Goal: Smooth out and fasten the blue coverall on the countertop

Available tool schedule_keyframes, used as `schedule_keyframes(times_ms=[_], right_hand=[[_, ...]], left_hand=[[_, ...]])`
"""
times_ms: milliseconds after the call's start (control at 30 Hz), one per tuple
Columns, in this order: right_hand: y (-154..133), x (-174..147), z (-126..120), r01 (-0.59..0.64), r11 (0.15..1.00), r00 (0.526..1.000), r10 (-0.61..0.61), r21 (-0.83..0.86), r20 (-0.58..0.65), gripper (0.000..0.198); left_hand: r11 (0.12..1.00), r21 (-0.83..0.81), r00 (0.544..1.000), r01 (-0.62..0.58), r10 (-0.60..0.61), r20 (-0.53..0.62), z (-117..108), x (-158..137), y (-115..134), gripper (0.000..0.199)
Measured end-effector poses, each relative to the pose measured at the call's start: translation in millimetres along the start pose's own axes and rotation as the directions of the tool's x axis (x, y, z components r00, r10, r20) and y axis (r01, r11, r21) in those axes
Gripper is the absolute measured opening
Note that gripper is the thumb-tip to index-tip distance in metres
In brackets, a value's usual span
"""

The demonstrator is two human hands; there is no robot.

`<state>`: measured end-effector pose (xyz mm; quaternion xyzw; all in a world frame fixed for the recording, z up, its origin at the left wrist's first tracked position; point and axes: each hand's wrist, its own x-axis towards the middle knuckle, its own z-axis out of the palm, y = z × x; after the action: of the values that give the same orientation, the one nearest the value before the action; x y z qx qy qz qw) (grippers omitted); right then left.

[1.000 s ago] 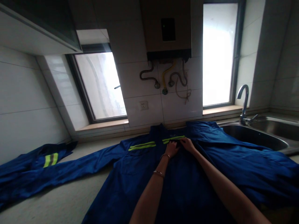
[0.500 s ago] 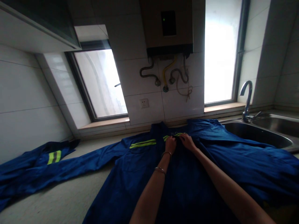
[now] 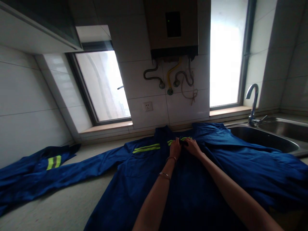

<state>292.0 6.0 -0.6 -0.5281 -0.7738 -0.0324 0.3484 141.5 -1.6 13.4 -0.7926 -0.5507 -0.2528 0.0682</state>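
Note:
A dark blue work jacket [image 3: 141,173] with yellow-green reflective stripes lies spread over the counter, one sleeve stretched out to the left. At its chest, close to the striped band, my left hand [image 3: 175,148] pinches the cloth, with two bangles on that wrist. Just to the right, my right hand [image 3: 192,147] has its fingers bent and closed on the jacket's fabric near the same stripe. Between the fingertips a small dark fold of cloth shows; its detail is too dim to make out.
More blue cloth [image 3: 252,160] spreads right, up to the steel sink [image 3: 298,148] with its tap [image 3: 252,102]. Another blue piece with a striped band [image 3: 53,162] lies at the left on the pale counter [image 3: 62,205]. A water heater [image 3: 173,29] hangs on the tiled wall.
Both hands stay at the jacket's chest; the fingers have shifted slightly, and a bit of dark cloth between them now stands out more. The jacket lies as before.

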Motion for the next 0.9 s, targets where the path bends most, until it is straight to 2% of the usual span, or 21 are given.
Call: schedule_keyframes(times_ms=[67,167,467,767,900], right_hand=[[-4,0,-3,0.011,1.000,1.000,-0.011,-0.028,-0.008,0.022],[-6,0,-6,0.047,0.998,0.999,-0.047,-0.031,-0.016,0.022],[-8,-2,-13,0.163,0.984,0.987,-0.163,-0.065,0.011,0.017],[-11,-3,-13,0.160,0.985,0.987,-0.158,-0.070,0.035,0.025],[-5,1,-12,0.115,0.993,0.993,-0.115,0.019,0.005,0.030]], left_hand=[[1.000,0.001,0.999,-0.025,0.025,-0.021,1,0,0,0.038],[0.995,0.042,0.995,-0.093,0.095,-0.027,3,0,0,0.032],[0.991,0.071,0.994,-0.110,0.112,-0.012,-1,-4,-1,0.030],[0.995,0.069,0.997,-0.072,0.071,0.018,-4,-5,3,0.027],[0.997,0.043,0.998,-0.057,0.058,-0.017,-13,-7,6,0.027]])
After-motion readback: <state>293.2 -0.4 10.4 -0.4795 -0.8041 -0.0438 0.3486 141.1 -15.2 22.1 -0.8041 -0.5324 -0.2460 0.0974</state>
